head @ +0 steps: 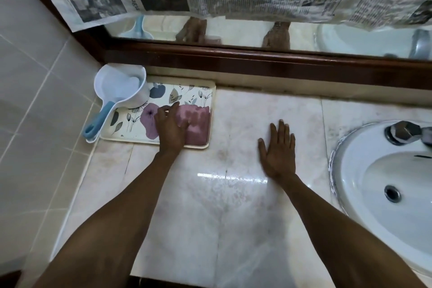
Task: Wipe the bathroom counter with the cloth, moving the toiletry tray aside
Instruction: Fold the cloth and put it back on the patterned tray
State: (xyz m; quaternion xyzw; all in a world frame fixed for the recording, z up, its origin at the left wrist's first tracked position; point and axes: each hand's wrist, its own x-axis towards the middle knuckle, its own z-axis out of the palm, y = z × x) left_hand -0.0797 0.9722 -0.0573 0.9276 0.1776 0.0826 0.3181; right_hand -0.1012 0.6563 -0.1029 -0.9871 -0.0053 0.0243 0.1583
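While we are leaning over the counter (pixel 245 110), we are looking at the one relation that matters: the pink cloth (pixel 198 124) is lying off to our left and toward the back wall, folded on the right end of the floral toiletry tray (pixel 131 124), and our left hand (pixel 171 127) is the one already on it. That hand is resting over the cloth's left edge, fingers spread and curling; whether it is truly gripping the fabric or only pressing on it, we cannot tell. Our right hand (pixel 278 149) is lying flat and empty on the bare marble, well apart from the cloth, between the tray and the sink (pixel 364 170).

We are reading the tray as running left to right along the wall, tucked into the corner, with a white dipper (pixel 121 87) sitting on its far left end. We are judging that the left hand is best placed to lift the cloth and carry it rightward onto the open marble, where the wiping is waiting.
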